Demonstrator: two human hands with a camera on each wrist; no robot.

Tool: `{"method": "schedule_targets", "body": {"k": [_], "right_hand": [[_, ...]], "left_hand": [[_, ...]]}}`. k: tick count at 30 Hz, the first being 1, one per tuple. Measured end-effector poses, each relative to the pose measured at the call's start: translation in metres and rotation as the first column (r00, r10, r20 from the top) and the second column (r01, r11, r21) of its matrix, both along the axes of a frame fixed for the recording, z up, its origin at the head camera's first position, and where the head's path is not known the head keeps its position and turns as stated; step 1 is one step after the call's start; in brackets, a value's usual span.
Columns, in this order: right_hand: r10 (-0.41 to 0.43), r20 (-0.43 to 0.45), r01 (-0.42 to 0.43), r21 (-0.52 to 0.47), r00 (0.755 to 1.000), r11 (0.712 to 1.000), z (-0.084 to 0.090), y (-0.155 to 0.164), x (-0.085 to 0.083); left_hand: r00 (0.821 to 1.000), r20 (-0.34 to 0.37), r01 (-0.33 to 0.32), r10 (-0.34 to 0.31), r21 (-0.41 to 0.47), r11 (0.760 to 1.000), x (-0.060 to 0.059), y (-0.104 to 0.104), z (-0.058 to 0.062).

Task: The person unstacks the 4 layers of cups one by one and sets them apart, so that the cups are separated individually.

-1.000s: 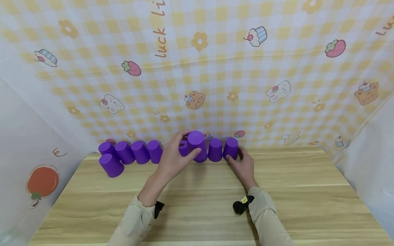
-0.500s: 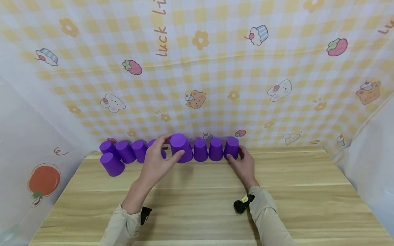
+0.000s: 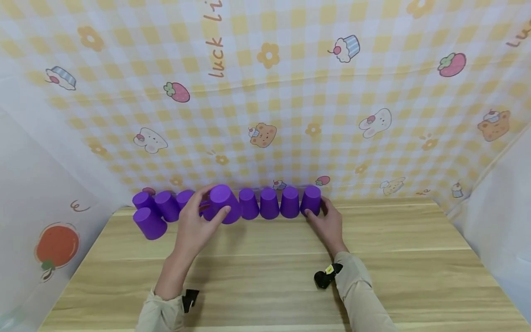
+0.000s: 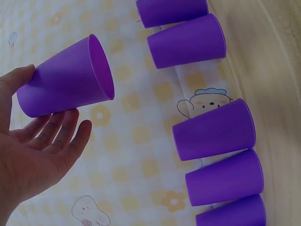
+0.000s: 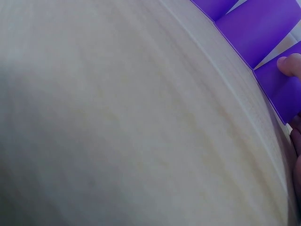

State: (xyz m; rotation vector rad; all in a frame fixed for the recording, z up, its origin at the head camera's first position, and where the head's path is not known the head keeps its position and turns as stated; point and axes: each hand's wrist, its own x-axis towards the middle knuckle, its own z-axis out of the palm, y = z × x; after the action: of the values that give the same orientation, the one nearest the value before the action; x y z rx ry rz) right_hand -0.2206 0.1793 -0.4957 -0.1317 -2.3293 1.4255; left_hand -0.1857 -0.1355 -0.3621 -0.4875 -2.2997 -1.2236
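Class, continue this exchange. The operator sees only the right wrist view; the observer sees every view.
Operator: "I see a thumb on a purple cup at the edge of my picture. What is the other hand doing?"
Observer: The left hand grips another purple cup.
Operator: Which way does that one's mouth face?
Observer: Toward the wooden table, the same way as the standing cups' mouths.
Operator: Does any cup stand out of line?
Observer: Yes, in the head view a single cup stands in front of the left end of the row of cups.
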Motion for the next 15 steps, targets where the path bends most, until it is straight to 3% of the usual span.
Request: {"method": "schedule_targets", "body": {"k": [4, 15], "right_hand": [[-0.005, -0.012, 0.005, 0.001, 1.000, 1.000, 0.000, 0.001, 0.000], [0.005, -0.011, -0.005, -0.016, 1.000, 1.000, 0.000, 0.001, 0.000]], "left_hand": [[0.999, 0.011, -0.030, 0.030, 0.020, 0.999, 0.003, -0.006, -0.004], [0.992, -0.040, -0.117, 0.123, 0.124, 0.985, 0.007, -0.023, -0.013]]}}
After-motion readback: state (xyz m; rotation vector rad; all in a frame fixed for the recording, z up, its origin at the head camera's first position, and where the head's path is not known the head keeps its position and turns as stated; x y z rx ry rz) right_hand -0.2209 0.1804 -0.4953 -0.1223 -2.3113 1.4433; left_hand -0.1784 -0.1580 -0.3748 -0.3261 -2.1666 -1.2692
